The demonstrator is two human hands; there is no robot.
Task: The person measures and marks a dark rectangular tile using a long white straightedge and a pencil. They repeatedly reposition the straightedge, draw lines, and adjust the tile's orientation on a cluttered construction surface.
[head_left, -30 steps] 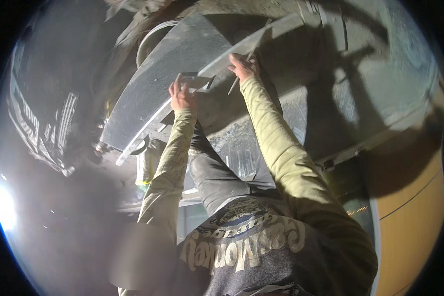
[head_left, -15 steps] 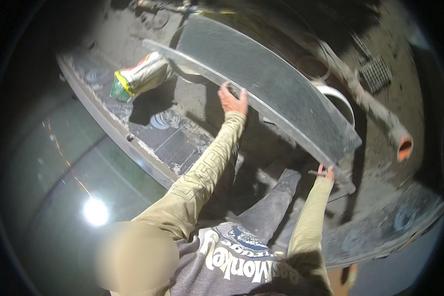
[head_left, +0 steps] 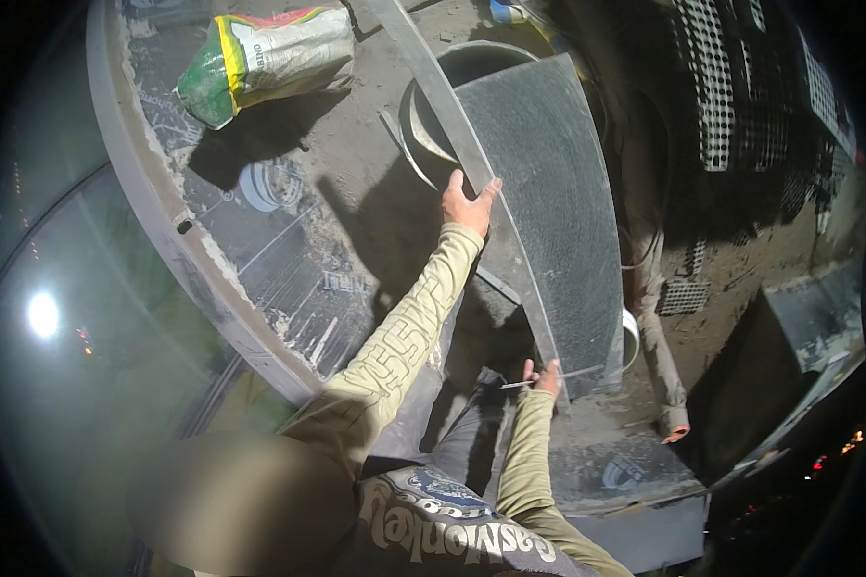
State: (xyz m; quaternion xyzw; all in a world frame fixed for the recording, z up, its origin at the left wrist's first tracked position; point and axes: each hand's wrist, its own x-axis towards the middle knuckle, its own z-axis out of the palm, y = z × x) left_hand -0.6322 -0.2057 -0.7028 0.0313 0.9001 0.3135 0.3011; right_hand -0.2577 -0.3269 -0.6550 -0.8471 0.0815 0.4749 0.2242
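A long dark grey curved slab slants across the middle, with a lighter grey strip along its left edge. My left hand is closed on that edge around its middle, thumb and fingers apart on the strip. Down at the slab's near end, my right hand grips the edge. A thin light-coloured rod, its kind unclear, sticks out leftward from the right hand's fingers. Under the slab's left side shows a pale round rim; another white curved rim pokes out at its right.
A green, yellow and white bag lies at upper left on dusty flooring. A curved raised edge borders glass at left. On the right lie a dusty pipe with an orange end, perforated black sheets and a dark box-like ledge.
My view has turned, and the slab now runs more steeply, its near end shifted left. More of the round rims shows beneath it. Both hands keep their hold on the edge.
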